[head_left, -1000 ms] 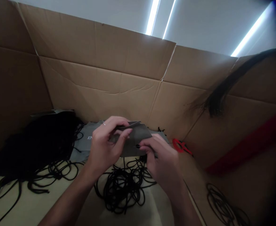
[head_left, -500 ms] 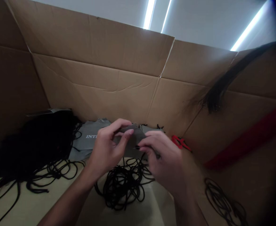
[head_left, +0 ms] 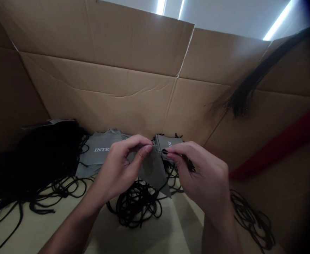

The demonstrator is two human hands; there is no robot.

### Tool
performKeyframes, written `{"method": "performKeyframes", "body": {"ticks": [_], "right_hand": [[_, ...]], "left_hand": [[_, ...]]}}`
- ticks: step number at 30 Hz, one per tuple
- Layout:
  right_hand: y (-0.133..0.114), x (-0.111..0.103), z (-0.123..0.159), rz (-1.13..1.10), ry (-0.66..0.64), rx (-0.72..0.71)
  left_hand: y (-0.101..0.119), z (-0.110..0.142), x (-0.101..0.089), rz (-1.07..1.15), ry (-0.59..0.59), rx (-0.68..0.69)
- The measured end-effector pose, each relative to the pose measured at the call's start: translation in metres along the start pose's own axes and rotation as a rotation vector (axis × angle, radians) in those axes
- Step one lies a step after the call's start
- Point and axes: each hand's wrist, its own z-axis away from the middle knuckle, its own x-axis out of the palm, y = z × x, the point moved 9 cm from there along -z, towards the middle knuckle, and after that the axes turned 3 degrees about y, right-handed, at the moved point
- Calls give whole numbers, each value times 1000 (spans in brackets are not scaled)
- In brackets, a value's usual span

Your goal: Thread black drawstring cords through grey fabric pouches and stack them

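Note:
My left hand (head_left: 125, 165) pinches the top edge of a grey fabric pouch (head_left: 155, 171) between thumb and fingers, and the pouch hangs down at a slant. Close on the right, my right hand (head_left: 197, 169) has thumb and fingertips closed on a small black cord end (head_left: 164, 151). A thin, light-coloured strand or wire spans the short gap between the two hands; its exact kind is too small to tell. Below the pouch, a tangled heap of black cords (head_left: 139, 208) lies on the pale table (head_left: 155, 240).
Grey pouches with white lettering (head_left: 99, 144) are stacked behind my left hand, more grey pouches (head_left: 170, 141) behind my right. A large black cord pile (head_left: 38, 162) fills the left. Loose cords (head_left: 252, 222) lie at right. A cardboard wall (head_left: 104, 81) stands behind.
My right hand has moved right and slightly up, away from my left hand. The pouch now hangs lower at a slant. The red-handled item is now hidden behind my right hand.

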Motion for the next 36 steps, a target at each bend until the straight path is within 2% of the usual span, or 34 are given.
{"method": "performKeyframes", "body": {"ticks": [12, 36], "right_hand": [[-3, 5, 1, -39, -44, -5], [0, 5, 2, -48, -50, 13]], "left_hand": [[1, -1, 0, -16, -21, 4], [3, 0, -2, -52, -6, 68]]}}
